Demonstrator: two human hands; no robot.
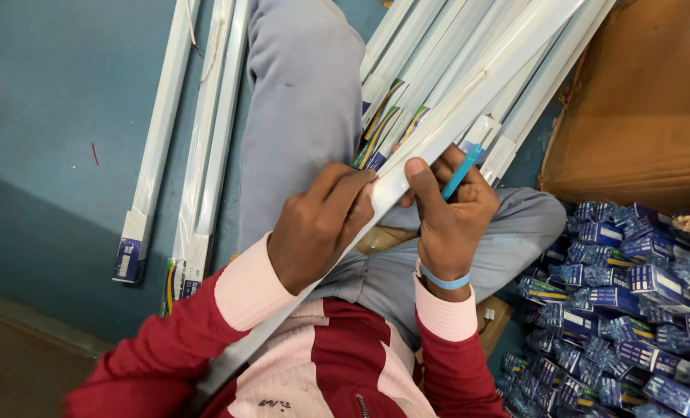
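- White, long, slim tube-light fitting [407, 166] lying slantwise across the lap, gripped by both hands near its middle.
- Judged light and stiff, likely fragile and slippery in its plastic sleeve; best held mid-length, as here.
- Left hand [318, 224] curled over the fitting, knuckles up, fingers closed on it.
- Right hand [453, 213] just beside, thumb pressed on the fitting, blue pen [461, 172] pinched in the fingers.
- More sleeved fittings [445, 70] beyond the hands; blue boxes [631, 310] heaped right of the right hand.

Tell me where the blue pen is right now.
In the head view the blue pen sits right of centre, held in the right hand, just beside the long white tube that both hands grip across the lap.
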